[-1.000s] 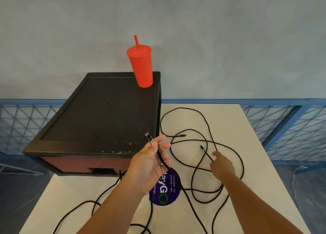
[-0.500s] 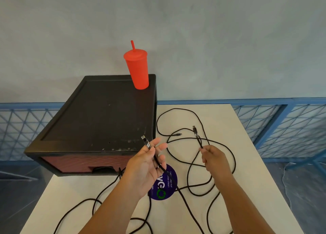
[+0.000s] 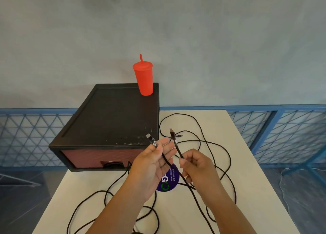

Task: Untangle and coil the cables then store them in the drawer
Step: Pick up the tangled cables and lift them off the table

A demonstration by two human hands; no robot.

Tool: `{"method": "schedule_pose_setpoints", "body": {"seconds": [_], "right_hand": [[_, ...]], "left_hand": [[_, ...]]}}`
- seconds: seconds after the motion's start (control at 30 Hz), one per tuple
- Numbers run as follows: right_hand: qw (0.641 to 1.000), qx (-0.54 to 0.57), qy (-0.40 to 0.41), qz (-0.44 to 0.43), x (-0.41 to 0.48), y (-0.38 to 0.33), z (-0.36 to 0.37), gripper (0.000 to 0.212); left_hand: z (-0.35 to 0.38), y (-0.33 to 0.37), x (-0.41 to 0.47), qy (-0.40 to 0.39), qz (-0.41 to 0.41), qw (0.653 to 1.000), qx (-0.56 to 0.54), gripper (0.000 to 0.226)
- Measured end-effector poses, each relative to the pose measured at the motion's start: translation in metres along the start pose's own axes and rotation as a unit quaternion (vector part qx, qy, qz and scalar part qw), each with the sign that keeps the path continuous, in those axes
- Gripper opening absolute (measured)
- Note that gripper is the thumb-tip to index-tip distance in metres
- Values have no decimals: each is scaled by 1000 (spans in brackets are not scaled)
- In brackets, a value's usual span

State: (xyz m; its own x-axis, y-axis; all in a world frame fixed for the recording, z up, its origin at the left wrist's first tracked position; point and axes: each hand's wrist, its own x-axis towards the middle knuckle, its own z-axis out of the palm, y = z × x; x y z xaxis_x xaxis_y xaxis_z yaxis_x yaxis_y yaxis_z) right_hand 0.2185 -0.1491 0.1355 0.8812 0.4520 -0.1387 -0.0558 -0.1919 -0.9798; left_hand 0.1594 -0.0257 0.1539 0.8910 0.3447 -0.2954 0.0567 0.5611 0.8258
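Untangling step, early. Left hand (image 3: 153,165) pinching one thin black cable's silver plug (image 3: 151,139); right hand (image 3: 195,165) pinching another plug end (image 3: 173,135). Tangle (image 3: 211,145) at 3 o'clock, uncoiled. Next: tracing one lead free.

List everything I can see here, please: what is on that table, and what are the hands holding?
cables: black, tangled loops over the table, count unclear
drawer unit: one, black with reddish front, table's left side
cup with straw: one, red, on the unit's back right corner
round sticker: one, dark blue, on the table under the hands
table: one, cream
railing: blue mesh, behind
left hand: holds a cable end
right hand: pinches another cable end
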Motion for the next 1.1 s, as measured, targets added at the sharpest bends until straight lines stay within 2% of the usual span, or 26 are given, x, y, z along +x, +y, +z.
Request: {"method": "schedule_pose_setpoints", "body": {"seconds": [0.3,0.47,0.7,0.9,1.1], "right_hand": [[994,-39,96,-39,-41,-10,25,11],[981,-100,126,-112,-66,-16,39,26],[982,-114,55,-143,-84,-18,45,26],[988,-87,-37,-124,-94,-19,54,21],[960,-199,-72,-183,-98,-15,63,15]], "left_hand": [[4,1,-50,-3,77,994,76,26],[-2,-3,-67,-13,96,990,106,28],[-10,0,-85,-16,103,991,82,27],[-18,8,-96,-5,91,995,50,26],[-27,18,-95,32,105,993,-32,23]]}}
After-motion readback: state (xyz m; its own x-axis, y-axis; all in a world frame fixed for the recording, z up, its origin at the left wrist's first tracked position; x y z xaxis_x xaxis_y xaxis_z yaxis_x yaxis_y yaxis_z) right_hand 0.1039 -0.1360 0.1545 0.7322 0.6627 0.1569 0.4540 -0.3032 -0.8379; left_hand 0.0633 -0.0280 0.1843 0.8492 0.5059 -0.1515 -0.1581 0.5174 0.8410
